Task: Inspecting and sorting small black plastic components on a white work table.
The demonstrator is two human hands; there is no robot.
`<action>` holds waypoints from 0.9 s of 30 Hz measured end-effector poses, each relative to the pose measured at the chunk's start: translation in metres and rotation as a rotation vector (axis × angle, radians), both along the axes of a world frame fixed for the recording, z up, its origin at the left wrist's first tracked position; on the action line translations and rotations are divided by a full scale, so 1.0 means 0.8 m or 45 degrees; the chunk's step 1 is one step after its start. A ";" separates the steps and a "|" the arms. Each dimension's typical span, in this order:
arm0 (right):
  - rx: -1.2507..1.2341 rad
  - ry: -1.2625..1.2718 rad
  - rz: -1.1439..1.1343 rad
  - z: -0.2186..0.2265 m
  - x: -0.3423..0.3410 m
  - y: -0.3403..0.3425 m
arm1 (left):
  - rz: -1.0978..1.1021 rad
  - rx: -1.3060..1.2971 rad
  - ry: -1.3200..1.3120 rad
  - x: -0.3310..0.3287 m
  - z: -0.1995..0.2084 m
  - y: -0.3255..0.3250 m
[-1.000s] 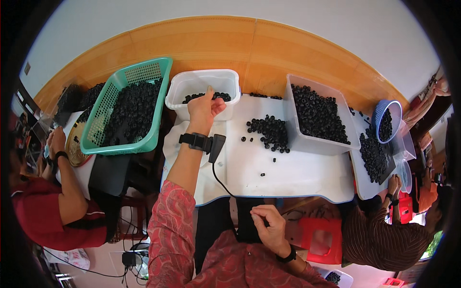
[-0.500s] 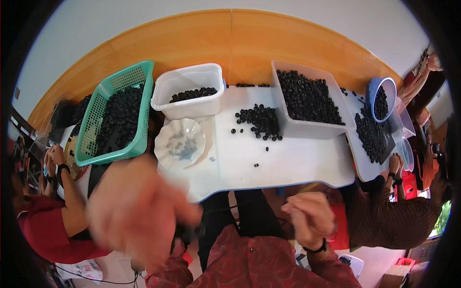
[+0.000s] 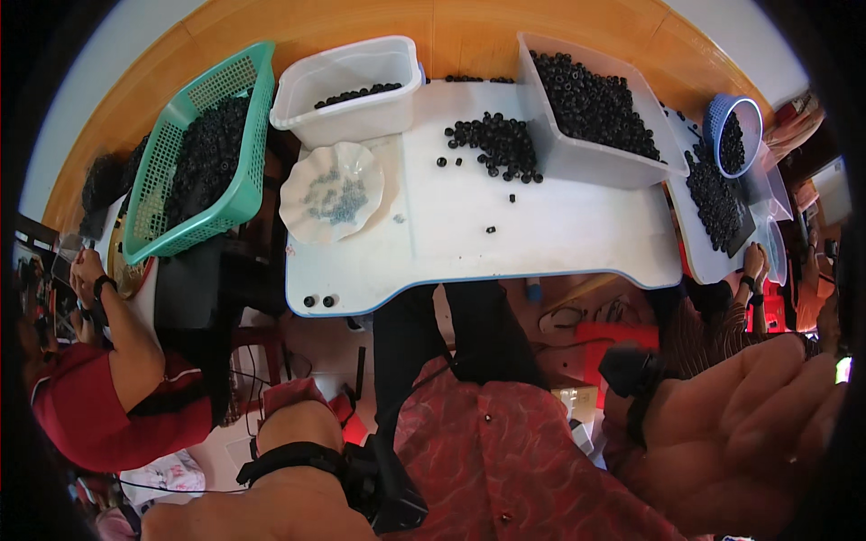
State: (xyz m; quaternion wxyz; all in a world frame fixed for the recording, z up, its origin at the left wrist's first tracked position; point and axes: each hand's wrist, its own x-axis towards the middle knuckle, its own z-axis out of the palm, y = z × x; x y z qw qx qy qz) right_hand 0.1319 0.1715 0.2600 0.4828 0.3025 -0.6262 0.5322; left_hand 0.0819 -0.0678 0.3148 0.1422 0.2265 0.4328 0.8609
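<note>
Apparently, the right hand (image 3: 735,433) is held loosely spread; the left hand (image 3: 257,516) is partly out of view, so its grip cannot be told. Black beads (image 3: 498,144) are heaped on the tabletop (image 3: 568,236); strays (image 3: 329,300) near the front edge are best pinched gently.

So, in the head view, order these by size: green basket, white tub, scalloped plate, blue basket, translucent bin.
Largest: green basket and translucent bin, too close to rank.
Then white tub.
Then scalloped plate.
Smallest: blue basket.
</note>
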 end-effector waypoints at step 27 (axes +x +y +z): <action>0.071 0.106 0.117 -0.019 0.034 0.070 | -0.200 0.525 0.104 -0.020 -0.047 -0.013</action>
